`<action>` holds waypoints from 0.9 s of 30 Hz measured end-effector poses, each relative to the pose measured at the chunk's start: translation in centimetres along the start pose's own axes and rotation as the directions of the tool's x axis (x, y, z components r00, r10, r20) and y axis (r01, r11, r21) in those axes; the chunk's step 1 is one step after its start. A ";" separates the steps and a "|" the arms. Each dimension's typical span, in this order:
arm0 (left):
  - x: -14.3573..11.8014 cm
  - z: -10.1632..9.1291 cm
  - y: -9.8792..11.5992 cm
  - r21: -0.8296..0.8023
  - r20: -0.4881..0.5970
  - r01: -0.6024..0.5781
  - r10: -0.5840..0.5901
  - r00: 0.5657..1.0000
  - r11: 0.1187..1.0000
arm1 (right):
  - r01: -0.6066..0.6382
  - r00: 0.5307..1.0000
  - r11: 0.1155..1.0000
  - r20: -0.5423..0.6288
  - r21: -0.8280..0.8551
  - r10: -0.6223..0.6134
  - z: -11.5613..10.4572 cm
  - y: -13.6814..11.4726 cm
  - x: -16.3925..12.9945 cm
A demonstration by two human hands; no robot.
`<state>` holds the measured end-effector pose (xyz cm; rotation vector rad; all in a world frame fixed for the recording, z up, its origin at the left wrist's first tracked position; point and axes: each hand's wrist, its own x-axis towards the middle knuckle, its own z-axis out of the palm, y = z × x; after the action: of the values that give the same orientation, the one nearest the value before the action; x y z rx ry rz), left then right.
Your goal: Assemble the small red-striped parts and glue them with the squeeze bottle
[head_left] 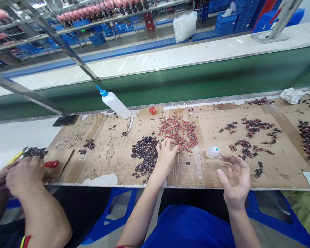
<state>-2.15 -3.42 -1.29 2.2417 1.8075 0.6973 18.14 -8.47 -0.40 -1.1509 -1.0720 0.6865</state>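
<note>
red parts (178,132): small red-and-dark pieces, loose heap on cardboard, at left hand (166,155) fingertips | dark parts (144,155): black pile just left of it | small bottle (212,152): clear, blue cap, lying near open right hand (235,179)

Bright, even overhead light, soft shadows, mild glare on the white ledge at upper frame, wide-angle bending at edges, slight blur on hands.

Left hand (166,153): forearm stretched forward and slightly right, palm down, fingers curled together with tips pressed to the surface. Right hand (235,177): forearm coming up from lower right, wrist bent back, palm turned up and inward, fingers loosely spread, thumb out, holding nothing. Hands well apart, both arms bare.
</note>
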 end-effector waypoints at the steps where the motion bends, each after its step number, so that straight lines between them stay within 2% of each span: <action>1: -0.2 -0.2 0.4 -0.051 -0.019 -0.015 0.014 1.000 0.999 | -0.050 0.998 0.996 0.042 0.072 0.047 0.1 -0.4 -0.4; 4: -1.1 -0.7 1.7 -0.289 -0.060 -0.090 0.076 0.995 0.953 | -0.267 0.950 0.944 0.218 0.196 0.224 0.5 -1.0 -1.1; 7: -1.8 -0.7 2.9 -0.531 -0.050 -0.158 0.155 0.987 0.832 | -0.448 0.857 0.879 0.359 0.162 0.370 1.0 -0.9 -1.1; 9: -2.1 -0.5 3.3 -0.625 -0.025 -0.147 0.168 0.985 0.767 | -0.519 0.799 0.846 0.420 0.124 0.429 1.3 -0.6 -0.9; 14: -2.4 -0.2 3.4 -0.662 0.092 -0.022 0.111 0.990 0.749 | -0.608 0.722 0.791 0.463 0.068 0.514 1.7 -0.3 -0.6; 17: -2.5 -0.1 3.2 -0.657 0.110 0.001 0.094 0.990 0.754 | -0.644 0.693 0.763 0.464 0.053 0.553 1.8 0.1 -0.4; 20: -2.6 0.0 2.9 -0.575 0.121 -0.001 0.087 0.989 0.818 | -0.636 0.705 0.772 0.428 0.027 0.566 1.8 0.9 -0.4; 24: -2.8 0.5 2.6 -0.337 0.139 -0.009 0.059 0.989 0.941 | -0.499 0.820 0.863 0.277 -0.080 0.500 1.6 2.1 -0.9; 27: -3.1 1.1 2.4 -0.205 0.125 -0.002 0.028 0.992 0.979 | -0.399 0.877 0.903 0.222 -0.161 0.427 1.5 2.6 -1.4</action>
<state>-0.01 -6.77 -2.01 2.1161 1.5843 0.6910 16.49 -8.33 -3.20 -1.4381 -1.0936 1.1484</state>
